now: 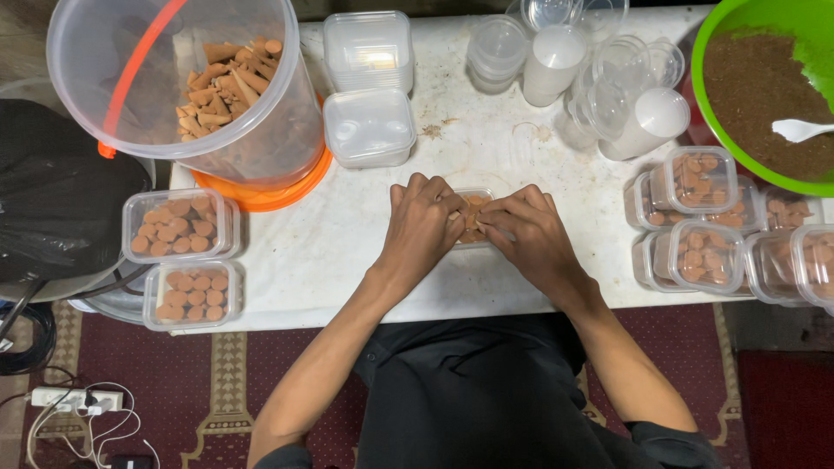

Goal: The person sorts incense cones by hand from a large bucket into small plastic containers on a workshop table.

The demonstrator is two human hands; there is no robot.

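Right between the fingers of both hands sits a small clear container (pixel 473 217), partly filled with brown cones (pixel 473 227) and resting on the white desk (pixel 347 252). The left hand (pixel 423 227) covers its left edge with fingers (pixel 445 201) curled inward over the cones, and the right hand (pixel 530 233) covers its right edge, fingers (pixel 497 219) bent and pinched at the cones; whether any single cone is gripped cannot be told. The fingertips of the two hands nearly meet above the container.

Beyond the fingers, toward the far edge of the desk, lie two lidded empty containers (pixel 369 128) and stacks of clear round cups (pixel 556 61). Well out past the left fingers stands a large clear bucket (pixel 182 87) with loose cones inside, on an orange lid (pixel 261 193), and nearer the desk's front corner are two filled open containers (pixel 178 227). Past the right fingers a cluster of closed filled containers (pixel 708 254) is stacked, and beyond them a green bowl (pixel 738 26) holds brown powder (pixel 756 95) with a white spoon (pixel 801 130).
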